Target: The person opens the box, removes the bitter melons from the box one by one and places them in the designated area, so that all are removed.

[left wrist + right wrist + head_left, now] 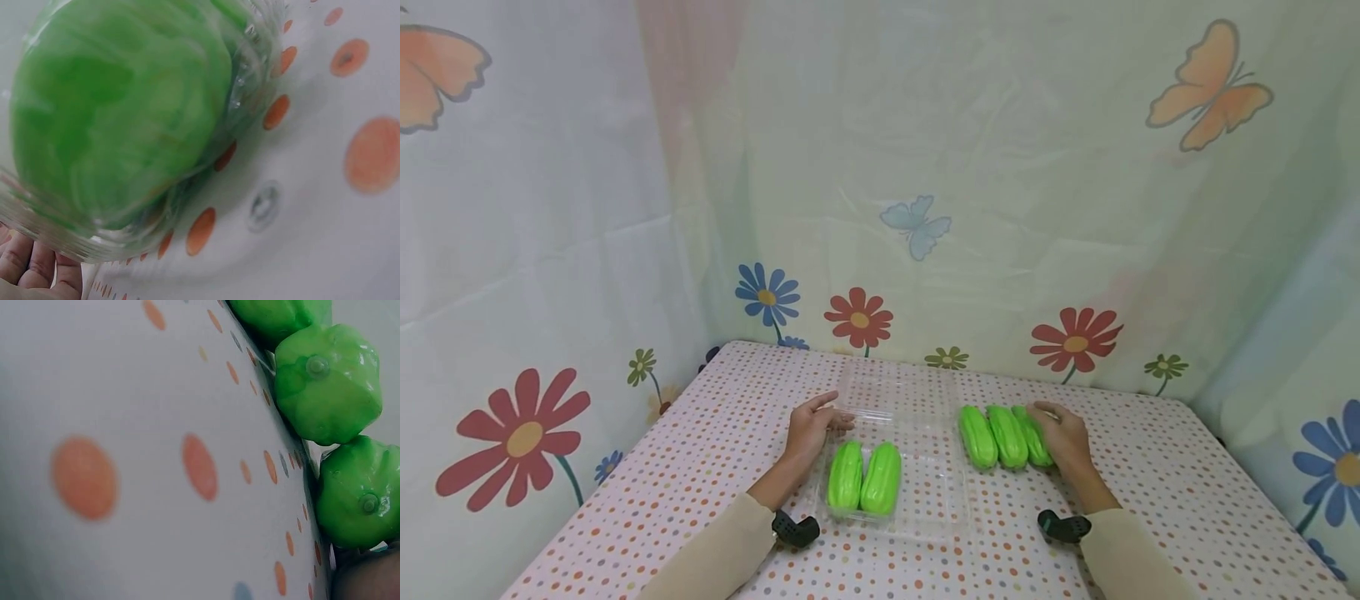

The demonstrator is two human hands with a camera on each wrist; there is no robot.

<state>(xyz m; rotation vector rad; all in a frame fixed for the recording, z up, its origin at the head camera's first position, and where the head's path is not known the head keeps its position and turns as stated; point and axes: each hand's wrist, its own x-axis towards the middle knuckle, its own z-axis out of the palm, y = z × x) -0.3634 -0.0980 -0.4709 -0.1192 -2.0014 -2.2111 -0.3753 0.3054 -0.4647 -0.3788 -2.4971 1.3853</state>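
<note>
Two ridged, bright green gourds (862,482) lie side by side in the left part of a clear plastic clamshell box (934,500), whose lid (898,390) lies back. My left hand (811,429) is at the box's left side, fingers loosely extended. In the left wrist view, its fingers (40,269) show beside the box wall; whether they touch it I cannot tell. Three more green gourds (1006,437) lie in a row to the right of the box. My right hand (1063,437) holds the rightmost one, partly hiding it. In the right wrist view, gourd ends (328,384) with round stem nubs show.
A dotted cloth (662,492) covers the table. Patterned curtains (1000,275) with flowers and butterflies stand behind it and on both sides. A black wrist device (795,529) is on the left wrist, and another (1063,527) is on the right.
</note>
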